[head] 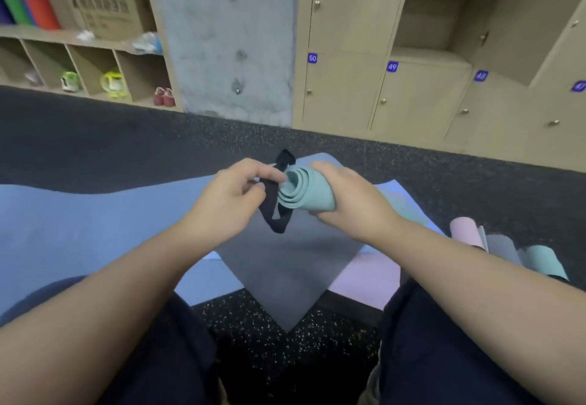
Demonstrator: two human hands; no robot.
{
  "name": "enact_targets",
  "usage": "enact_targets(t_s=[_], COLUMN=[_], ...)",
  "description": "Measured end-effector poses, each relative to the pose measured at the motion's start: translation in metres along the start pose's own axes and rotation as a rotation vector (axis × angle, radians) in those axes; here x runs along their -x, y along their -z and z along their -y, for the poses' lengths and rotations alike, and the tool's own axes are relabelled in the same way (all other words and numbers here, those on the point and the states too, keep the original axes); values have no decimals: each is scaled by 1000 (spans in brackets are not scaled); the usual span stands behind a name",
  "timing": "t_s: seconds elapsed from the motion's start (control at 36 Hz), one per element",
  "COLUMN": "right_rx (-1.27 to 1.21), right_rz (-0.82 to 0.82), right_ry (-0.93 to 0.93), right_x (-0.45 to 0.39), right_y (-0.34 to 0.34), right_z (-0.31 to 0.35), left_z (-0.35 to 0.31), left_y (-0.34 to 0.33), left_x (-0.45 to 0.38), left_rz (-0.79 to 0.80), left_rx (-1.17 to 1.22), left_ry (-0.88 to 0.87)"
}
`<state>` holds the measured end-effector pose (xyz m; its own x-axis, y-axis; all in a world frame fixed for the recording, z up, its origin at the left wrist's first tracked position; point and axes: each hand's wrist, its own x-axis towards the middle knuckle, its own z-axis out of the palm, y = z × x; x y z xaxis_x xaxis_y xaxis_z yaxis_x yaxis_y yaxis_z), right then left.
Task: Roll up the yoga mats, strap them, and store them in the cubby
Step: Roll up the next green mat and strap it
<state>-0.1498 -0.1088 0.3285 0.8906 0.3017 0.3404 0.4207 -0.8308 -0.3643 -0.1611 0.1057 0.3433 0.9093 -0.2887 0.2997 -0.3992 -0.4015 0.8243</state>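
The dark speckled floor (95, 138) runs up to wooden lockers (345, 87). The left hand (231, 195) pinches a black strap (273, 195) with bent fingers. The right hand (345, 195) wraps round the rolled green mat (309, 190), held up over a flat grey mat (285, 265). This looks like the strapping step. Next the strap loop must slip over the roll's end. More rolled mats (494, 243) wait just beside the right arm.

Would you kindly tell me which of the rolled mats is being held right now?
The teal rolled mat gripped by the right hand; the left hand pinches a black strap beside it. The other rolls lie untouched on the floor.
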Motion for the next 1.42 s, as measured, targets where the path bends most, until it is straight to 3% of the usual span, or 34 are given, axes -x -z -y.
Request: enact_targets(t_s=[0.17,0.33,0.5,0.83,1.06,1.31,1.42], right_rx=[-1,36,152,177,56,187,315], right_rz=[-109,-111,-56,-110,-2,185,197], right_ry=[-13,-40,-35,51,5,-140,-130], right_x=[-4,-8,-5,-2,-2,-1,-1], right_y=[-8,-10,-13,-18,-19,-17,-20], right_z=[6,1,-6,-25,-34,-57,-60], left_z=[-13,-8,-1,3,10,21,25], left_y=[-13,-29,-43,-61,-64,-50,-45], left_x=[1,-11,-19,-31,-35,-32,-29], left_rz=[9,-96,-178,-18,-67,-113,-33], left_rx=[257,162,163,137,124,260,350], left_ry=[9,-106,-16,94,93,152,179])
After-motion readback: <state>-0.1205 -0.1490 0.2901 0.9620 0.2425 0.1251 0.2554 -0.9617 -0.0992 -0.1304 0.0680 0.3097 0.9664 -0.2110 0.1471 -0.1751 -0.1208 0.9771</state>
